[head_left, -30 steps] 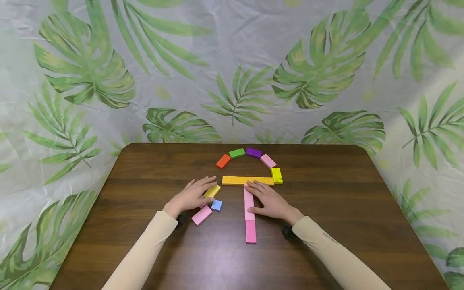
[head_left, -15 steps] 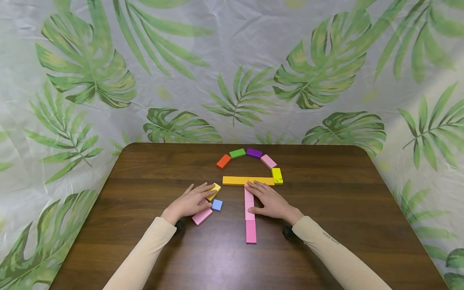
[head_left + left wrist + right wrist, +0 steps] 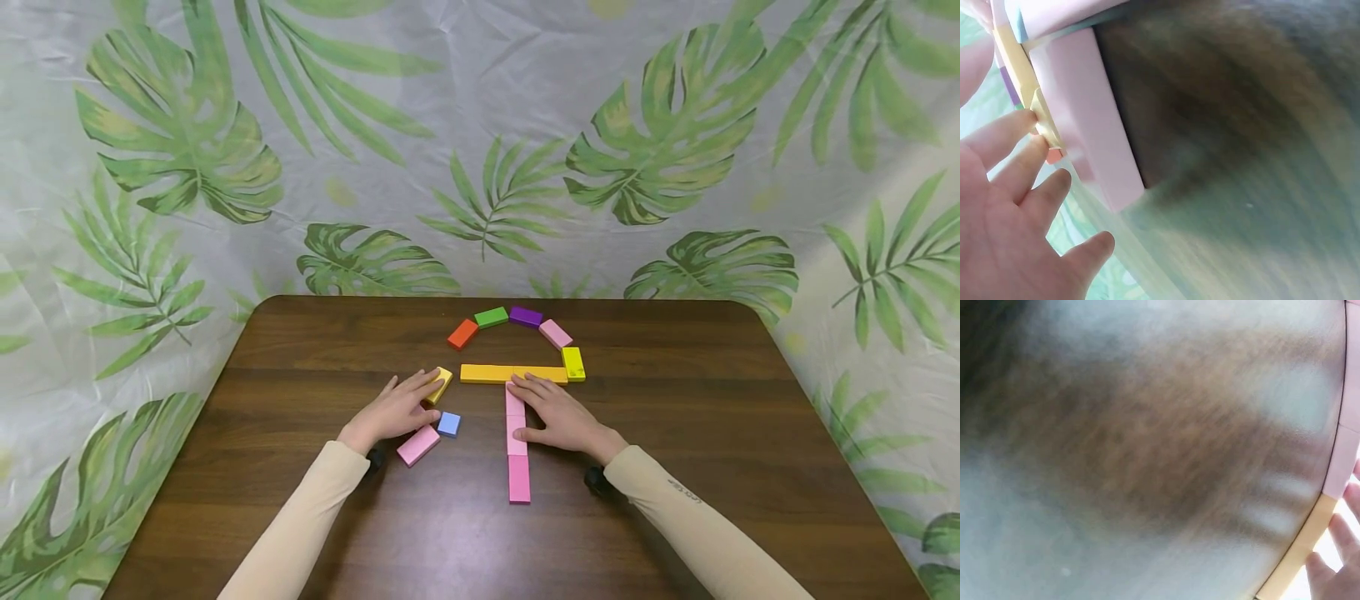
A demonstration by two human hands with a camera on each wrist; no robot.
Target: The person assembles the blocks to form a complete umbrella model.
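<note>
In the head view my left hand (image 3: 393, 408) lies with its fingers extended over a yellow block (image 3: 444, 382), fingertips touching it. The left wrist view shows the index and middle fingertips at that block's side, the thumb apart. Below the hand are a pink block (image 3: 418, 446) and a small blue block (image 3: 449, 425). A second pink block (image 3: 1094, 119) shows in the left wrist view; the hand hides it from the head camera. My right hand (image 3: 566, 417) rests, fingers spread, on a straight column of pink blocks (image 3: 518, 479), its fingertips reaching the orange bar (image 3: 480, 374).
Beyond the bar, an arc of blocks curves round: red (image 3: 462, 334), green (image 3: 491, 317), purple (image 3: 526, 317), pink (image 3: 556, 334) and bright yellow (image 3: 573, 364). All lie on a brown wooden table (image 3: 675, 358), with a leaf-print curtain (image 3: 480, 167) behind its far edge.
Under my left fingers the yellow block has shifted toward the table's far side and turned a little. The left hand moved with it; the right hand has stayed in place.
</note>
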